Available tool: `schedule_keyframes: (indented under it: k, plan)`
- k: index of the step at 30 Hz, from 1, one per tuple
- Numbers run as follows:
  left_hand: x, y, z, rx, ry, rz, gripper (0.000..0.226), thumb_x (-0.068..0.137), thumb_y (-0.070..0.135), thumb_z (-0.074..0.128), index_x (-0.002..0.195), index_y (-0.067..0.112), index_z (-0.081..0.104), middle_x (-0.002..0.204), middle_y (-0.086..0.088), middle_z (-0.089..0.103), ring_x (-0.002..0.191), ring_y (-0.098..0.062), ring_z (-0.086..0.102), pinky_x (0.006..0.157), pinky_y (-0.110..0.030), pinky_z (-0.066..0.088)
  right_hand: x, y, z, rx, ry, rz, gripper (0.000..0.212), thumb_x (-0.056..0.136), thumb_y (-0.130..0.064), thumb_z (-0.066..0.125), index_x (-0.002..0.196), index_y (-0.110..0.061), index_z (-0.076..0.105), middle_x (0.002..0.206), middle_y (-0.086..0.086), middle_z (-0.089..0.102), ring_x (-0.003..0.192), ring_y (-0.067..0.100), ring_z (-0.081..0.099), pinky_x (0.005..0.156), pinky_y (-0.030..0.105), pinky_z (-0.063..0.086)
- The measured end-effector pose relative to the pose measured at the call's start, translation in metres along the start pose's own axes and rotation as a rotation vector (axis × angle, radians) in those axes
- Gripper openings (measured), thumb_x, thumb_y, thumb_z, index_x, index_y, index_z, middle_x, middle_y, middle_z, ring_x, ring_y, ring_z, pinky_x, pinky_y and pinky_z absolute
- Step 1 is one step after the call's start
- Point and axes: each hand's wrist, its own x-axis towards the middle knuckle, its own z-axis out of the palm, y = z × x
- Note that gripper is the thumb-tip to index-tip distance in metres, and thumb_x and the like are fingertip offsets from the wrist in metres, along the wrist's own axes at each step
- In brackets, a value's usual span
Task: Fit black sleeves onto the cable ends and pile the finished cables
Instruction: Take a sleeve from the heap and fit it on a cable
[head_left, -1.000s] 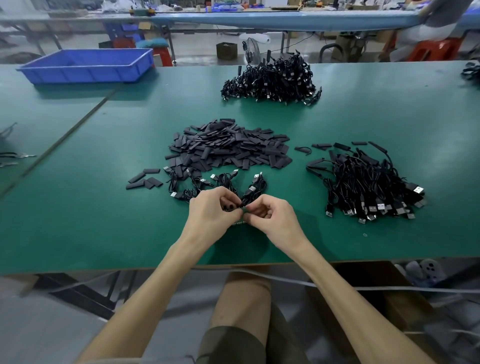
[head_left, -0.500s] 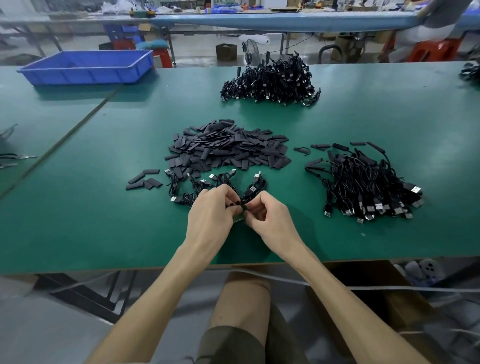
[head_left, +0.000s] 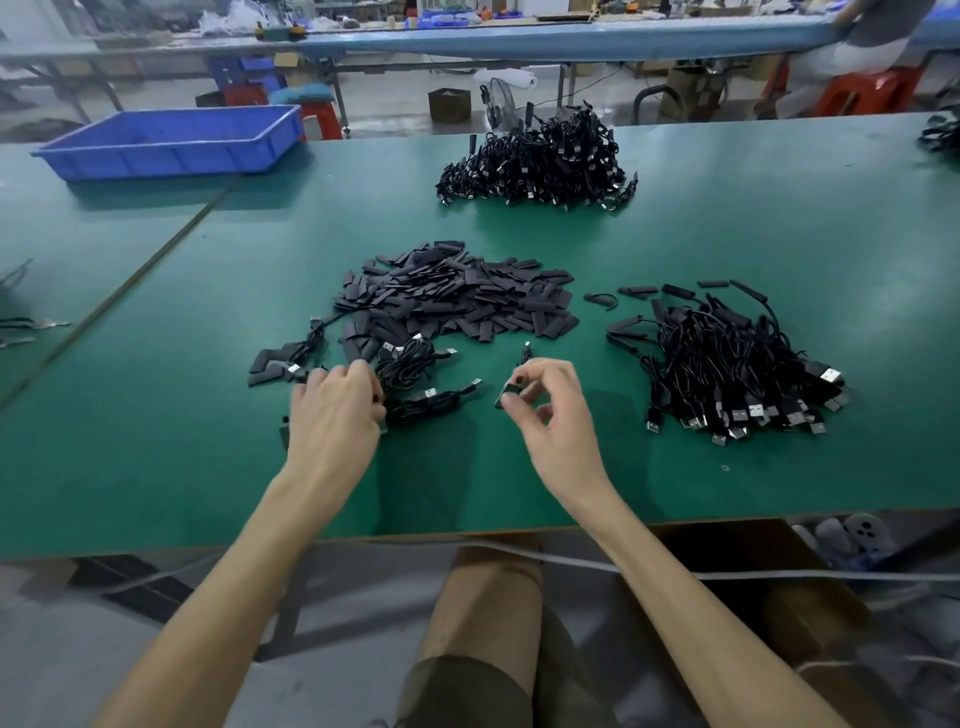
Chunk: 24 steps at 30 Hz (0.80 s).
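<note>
Fingers (head_left: 358, 374) of the left hand (head_left: 332, 415) curl down into a few loose cables (head_left: 415, 405) on the green desk (head_left: 156, 441); their tips are hidden, so I cannot tell whether they grip one. Just behind lies the heap of black sleeves (head_left: 457, 304), with a large cable pile (head_left: 540, 161) further back. The right hand (head_left: 553, 415) hangs above the desk, thumb and forefinger pinched on a small black piece (head_left: 506, 397), and well to its right sits another cable pile (head_left: 737, 374).
</note>
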Motion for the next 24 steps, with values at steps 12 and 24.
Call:
schedule_keyframes:
  k: [12, 24]
  plan:
    - [0.071, 0.063, 0.024, -0.102, -0.067, 0.352, 0.036, 0.096, -0.005, 0.048, 0.127, 0.012, 0.059, 0.122, -0.010, 0.057, 0.105, -0.033, 0.059, 0.089, -0.047, 0.050, -0.003, 0.000, -0.001, 0.165, 0.040, 0.067, 0.018, 0.102, -0.024, 0.066, 0.117, -0.025, 0.057, 0.078, -0.006, 0.075, 0.086, 0.013, 0.071, 0.089, 0.038, 0.051]
    - [0.131, 0.060, 0.074, 0.084, -0.021, 0.445, 0.018, 0.102, 0.022, 0.060, 0.115, 0.012, 0.066, 0.117, -0.009, 0.060, 0.116, -0.031, 0.051, 0.100, -0.040, 0.037, -0.002, 0.006, -0.002, 0.275, 0.141, 0.209, 0.013, 0.092, -0.031, 0.079, 0.091, -0.020, 0.072, 0.078, -0.001, 0.074, 0.069, 0.018, 0.072, 0.073, 0.039, 0.060]
